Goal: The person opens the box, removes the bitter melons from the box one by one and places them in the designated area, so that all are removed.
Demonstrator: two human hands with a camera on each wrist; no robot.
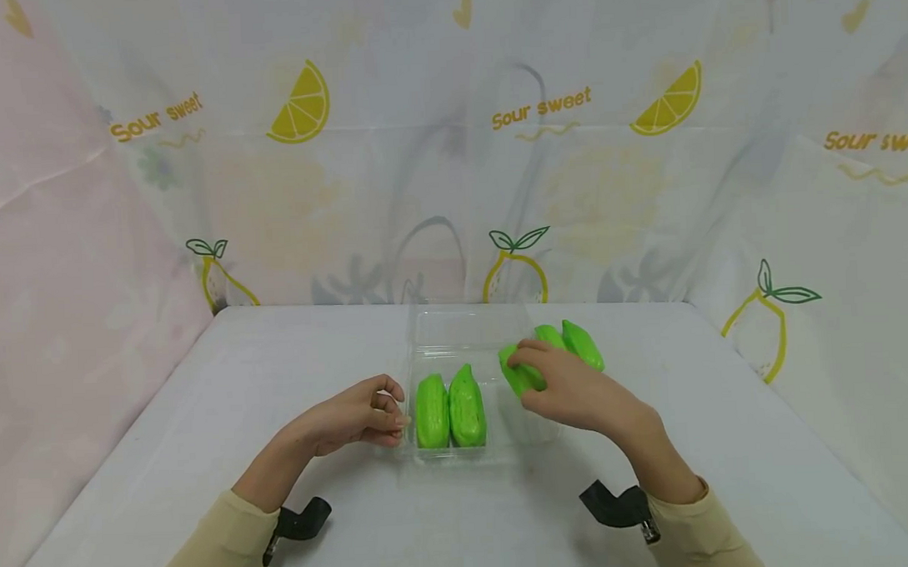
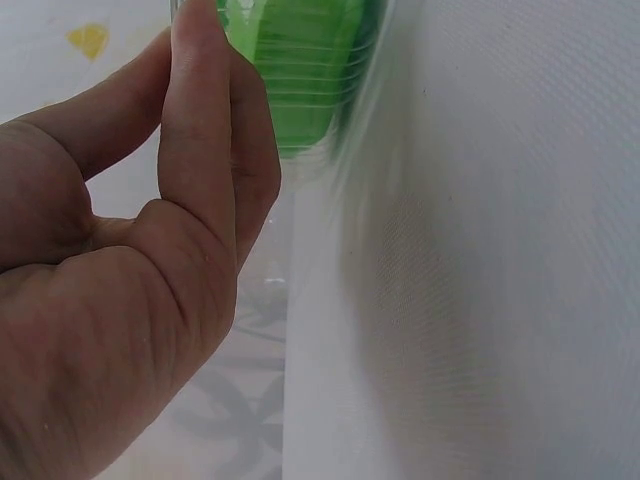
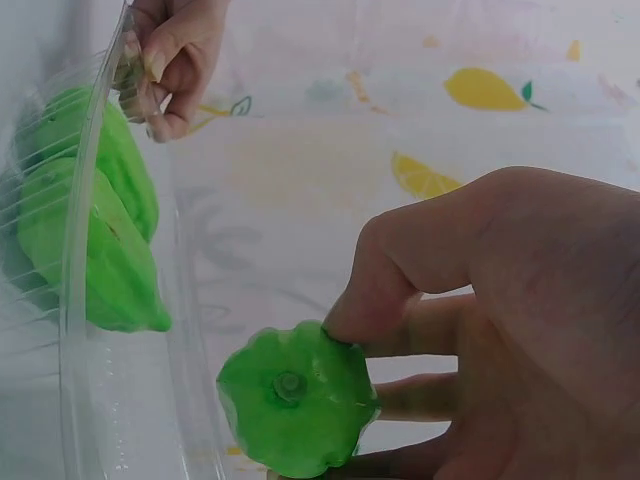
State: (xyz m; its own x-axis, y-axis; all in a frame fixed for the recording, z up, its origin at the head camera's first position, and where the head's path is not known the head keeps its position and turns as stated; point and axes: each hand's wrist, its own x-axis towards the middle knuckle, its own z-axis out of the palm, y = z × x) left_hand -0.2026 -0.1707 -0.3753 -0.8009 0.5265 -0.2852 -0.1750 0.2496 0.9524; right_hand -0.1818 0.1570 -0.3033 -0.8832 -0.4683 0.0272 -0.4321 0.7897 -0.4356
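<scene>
- The right hand [image 1: 570, 388] pinches a green ribbed gourd [image 3: 320, 400] between its thumb and fingers; in the right wrist view one knobbed end of the gourd faces the camera.
- This gourd is at the right-hand part of a clear plastic container [image 1: 515, 436], and whether it touches the plastic I cannot tell.
- The left hand [image 1: 361, 416] is at the container's left side, with its fingers bent and its thumb and fingertips pinching the edge of the plastic.
- Inside the container, two more gourds, the left one [image 1: 432, 411] and the right one [image 1: 467, 408], lie side by side in the left half, their long sides running from front to back.
- The container's clear lid [image 1: 470, 326] is folded open at the far side.
- Beyond the right hand, two loose gourds, the nearer-left one [image 1: 549, 336] and the far-right one [image 1: 582, 346], lie close together on the white table [image 1: 247, 382], to the right of the lid.
- Both forearms wear beige sleeves [image 1: 215, 546], with a black device [image 1: 305, 520] at each wrist.
- A pale backdrop [image 1: 391, 194] printed with lemons and the words "Sour sweet" hangs behind the table.
</scene>
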